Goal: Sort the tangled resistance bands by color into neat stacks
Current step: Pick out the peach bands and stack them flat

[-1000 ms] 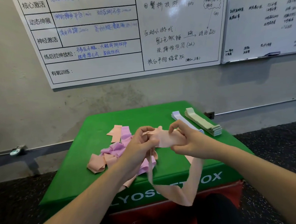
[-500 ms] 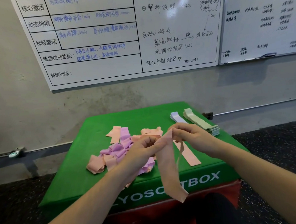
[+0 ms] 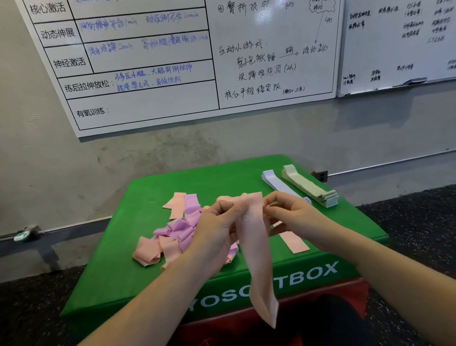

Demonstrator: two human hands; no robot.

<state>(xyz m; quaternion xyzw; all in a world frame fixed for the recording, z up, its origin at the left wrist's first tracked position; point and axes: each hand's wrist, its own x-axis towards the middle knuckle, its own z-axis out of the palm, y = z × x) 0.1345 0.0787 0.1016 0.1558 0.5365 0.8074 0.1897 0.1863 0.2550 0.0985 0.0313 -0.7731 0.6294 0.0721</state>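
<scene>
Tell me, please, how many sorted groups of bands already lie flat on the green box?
3: the green stack far right, the lavender stack beside it, and a peach band lying under the right hand.

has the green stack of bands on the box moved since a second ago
No. The green stack lies at the same far right spot on the green box, beside the lavender stack; only the camera shifted slightly.

Green box bears tangled bands, three flat stacks.

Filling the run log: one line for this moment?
both hands: left hand, right hand hold peach band | hanging over green box edge | tangled pile remains
</scene>
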